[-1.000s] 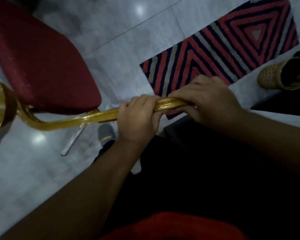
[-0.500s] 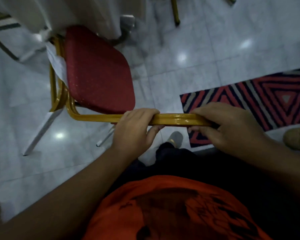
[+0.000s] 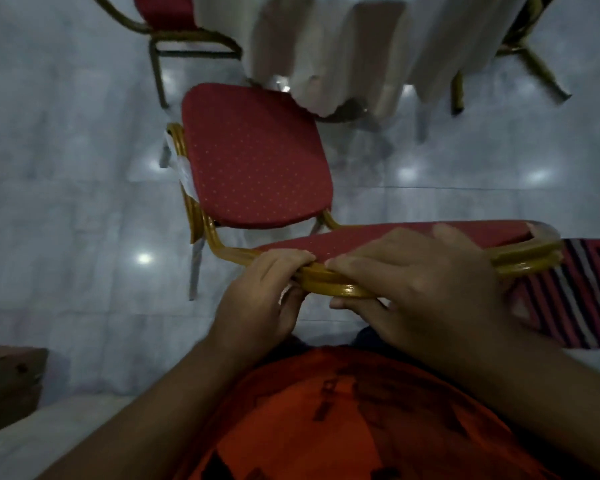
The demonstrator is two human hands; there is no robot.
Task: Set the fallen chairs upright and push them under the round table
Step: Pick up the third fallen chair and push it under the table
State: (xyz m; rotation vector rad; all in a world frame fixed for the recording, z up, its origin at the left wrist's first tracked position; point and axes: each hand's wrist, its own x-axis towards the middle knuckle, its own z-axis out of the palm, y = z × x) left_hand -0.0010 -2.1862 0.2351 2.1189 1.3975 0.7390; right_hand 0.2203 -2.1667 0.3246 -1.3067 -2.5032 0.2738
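A chair with a red dotted seat (image 3: 253,157) and a gold metal frame stands upright in front of me, its seat facing the round table (image 3: 354,39), which is draped in a white cloth. The seat's far edge sits just under the cloth's hem. My left hand (image 3: 264,292) and my right hand (image 3: 413,282) both grip the gold top rail of the chair's backrest (image 3: 520,259), close together near its middle. The backrest's red pad shows just beyond my fingers.
Another red and gold chair (image 3: 174,26) stands at the table's far left, and gold chair legs (image 3: 527,57) show at its right. A striped red rug (image 3: 582,292) lies on the pale tiled floor to my right. A brown box (image 3: 7,386) sits at lower left.
The chair has come fully upright and turned to face the table, and its seat now reaches the cloth. Both hands keep hold of the top rail, closer together than before.
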